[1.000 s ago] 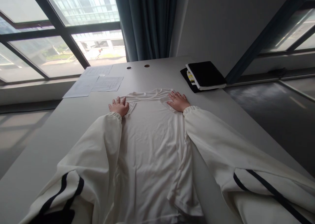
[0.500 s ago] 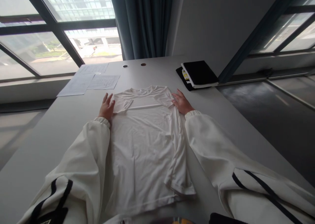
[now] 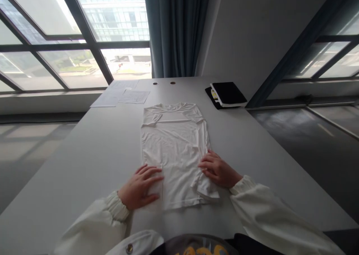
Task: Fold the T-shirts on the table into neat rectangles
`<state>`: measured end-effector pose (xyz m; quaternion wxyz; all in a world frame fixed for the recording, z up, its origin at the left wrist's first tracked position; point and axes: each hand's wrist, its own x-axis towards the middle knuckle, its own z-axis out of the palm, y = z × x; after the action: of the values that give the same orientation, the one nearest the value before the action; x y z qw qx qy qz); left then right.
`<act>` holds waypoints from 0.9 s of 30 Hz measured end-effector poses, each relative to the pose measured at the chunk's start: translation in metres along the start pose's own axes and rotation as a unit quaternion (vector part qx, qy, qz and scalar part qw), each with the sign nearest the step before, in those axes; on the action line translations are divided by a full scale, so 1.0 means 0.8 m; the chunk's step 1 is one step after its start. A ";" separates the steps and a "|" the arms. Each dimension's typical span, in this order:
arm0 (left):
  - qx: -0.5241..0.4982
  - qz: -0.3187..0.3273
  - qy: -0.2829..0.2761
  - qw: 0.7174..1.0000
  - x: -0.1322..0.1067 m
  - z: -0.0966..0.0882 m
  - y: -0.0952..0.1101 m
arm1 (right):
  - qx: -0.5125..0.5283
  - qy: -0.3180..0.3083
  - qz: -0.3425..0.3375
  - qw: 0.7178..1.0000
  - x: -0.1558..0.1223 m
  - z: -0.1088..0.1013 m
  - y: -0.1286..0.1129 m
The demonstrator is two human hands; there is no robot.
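Note:
A white T-shirt [image 3: 176, 154] lies on the table, collar at the far end and hem nearest me. Its short sleeves are folded inward over the chest, and creases run across the body. My left hand [image 3: 141, 187] rests palm down on the lower left side of the shirt, fingers spread and slightly blurred. At the lower right side my right hand [image 3: 220, 169] touches the shirt's edge, its fingers stretched over the cloth. Close to that hand, the right hem corner is bunched and sticks out. Neither hand grips the fabric.
The white table [image 3: 98, 154] extends around the shirt. Sheets of printed paper [image 3: 134, 96] lie at the far left. A black notebook [image 3: 228, 93] sits on another dark item at the far right. Two round cable holes are near the back edge, before a blue curtain [image 3: 176, 30].
Both hands have moved from the shirt's shoulders down toward me, to its lower sides. My view has shifted, so the shirt appears smaller and farther right. The sleeves remain folded in.

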<state>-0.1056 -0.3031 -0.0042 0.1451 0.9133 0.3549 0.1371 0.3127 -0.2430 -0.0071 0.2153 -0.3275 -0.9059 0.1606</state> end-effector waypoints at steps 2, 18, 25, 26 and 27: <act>-0.001 -0.012 0.002 1.000 -0.016 0.008 0.020 | -0.020 -0.006 0.020 1.000 -0.010 0.001 -0.016; 0.001 -0.124 0.097 0.987 -0.080 0.012 0.012 | 0.027 0.103 0.154 0.982 -0.082 -0.015 0.014; -0.034 -0.134 0.108 0.985 -0.097 0.005 0.006 | 0.037 0.044 0.222 0.973 -0.123 -0.041 0.021; -0.036 -0.132 0.106 0.985 -0.100 0.003 0.005 | 0.032 0.036 0.226 0.973 -0.126 -0.044 0.019; -0.038 -0.129 0.104 0.986 -0.103 0.001 0.004 | 0.028 0.029 0.228 0.973 -0.129 -0.047 0.017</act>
<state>-0.1615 -0.3622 -0.0159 0.1582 0.8347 0.4773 0.2244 0.4099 -0.2956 -0.0102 0.2086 -0.5240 -0.7957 0.2207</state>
